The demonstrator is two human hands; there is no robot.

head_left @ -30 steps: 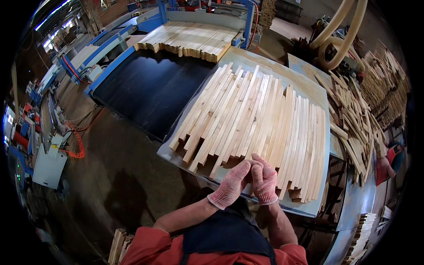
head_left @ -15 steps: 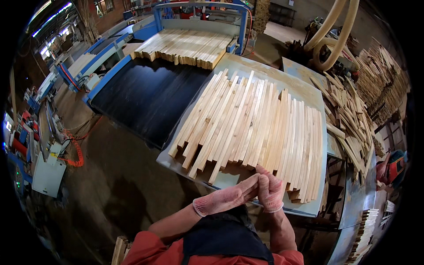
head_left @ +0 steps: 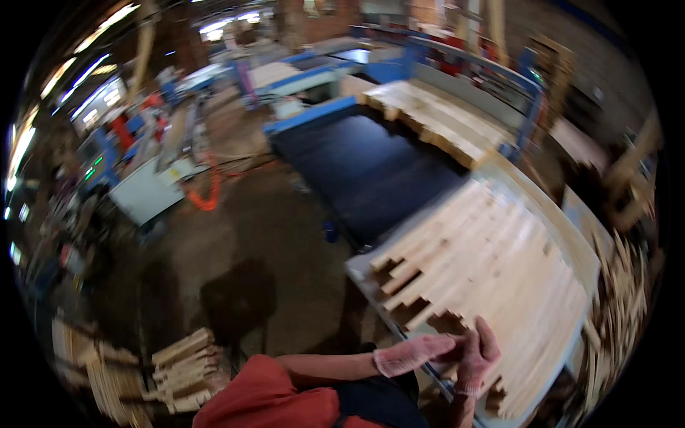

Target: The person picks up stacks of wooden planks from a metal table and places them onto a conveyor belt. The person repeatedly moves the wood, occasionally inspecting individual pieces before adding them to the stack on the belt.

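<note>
My left hand (head_left: 415, 354), in a pinkish-white knitted glove, reaches rightward with its fingers stretched out. Its fingertips meet or overlap my right hand (head_left: 477, 359), gloved alike, whose fingers point up and away from me; blur hides the exact contact. I make out nothing held in either. Both hands are over the near edge of a table covered with long pale wood strips (head_left: 485, 257). The strips lie side by side, their near ends uneven.
A black conveyor belt (head_left: 371, 175) runs left of the strips, toward a blue-framed machine (head_left: 531, 89) with more boards (head_left: 442, 118) before it. Wood stacks (head_left: 187, 367) stand at lower left. Loose offcuts (head_left: 617, 314) pile up at right. An orange coiled hose (head_left: 207, 192) hangs near a pale cabinet.
My view has swung left, so the table and belt appear farther right and the wood stacks at lower left show. My hands have loosened from their clasp; the right fingers now point up.
</note>
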